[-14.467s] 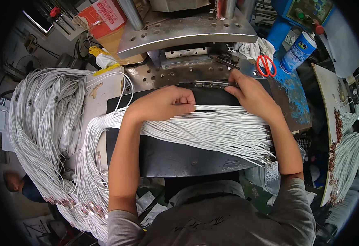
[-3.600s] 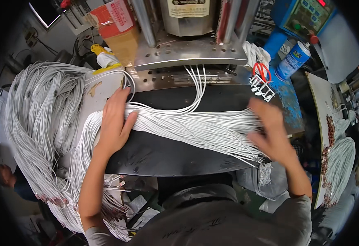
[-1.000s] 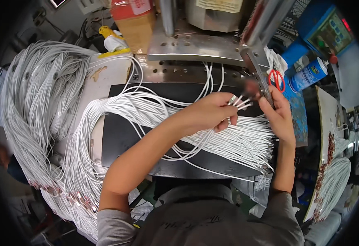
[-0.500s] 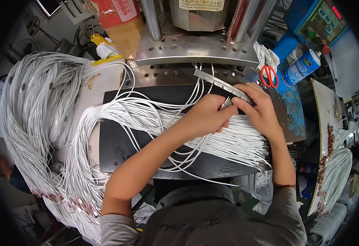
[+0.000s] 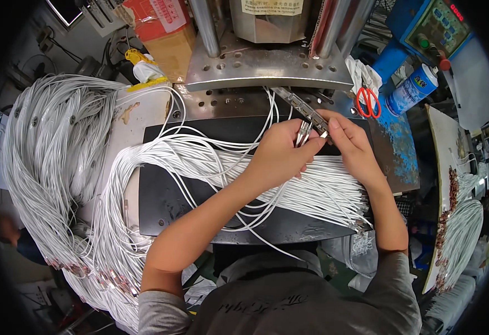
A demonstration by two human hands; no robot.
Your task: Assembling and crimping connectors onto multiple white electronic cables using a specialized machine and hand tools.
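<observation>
My left hand [image 5: 282,149] is closed around several white cables, whose metal connector ends [image 5: 304,132] stick up past the thumb and fingers. In my right hand [image 5: 350,138] is the near end of a slotted metal mold bar [image 5: 303,107], pinched between thumb and fingers. The bar slants up and left toward the press, its row of recesses showing. The fingertips of both hands come close together at the bar's near end, beside a small white-and-metal connector end. Beneath my hands a thick bundle of white cables [image 5: 311,190] lies across a black mat [image 5: 166,206].
The steel press [image 5: 269,70] stands straight ahead. Red-handled scissors [image 5: 368,103], a blue spray can [image 5: 412,89] and a control box [image 5: 434,28] are at the right. Big hanks of white cable [image 5: 60,139] fill the left side. A cardboard box [image 5: 169,47] sits at the back left.
The mold bar has turned in my right hand, so its recesses now show and it slopes more steeply. The connectors in my left hand have come into clearer view.
</observation>
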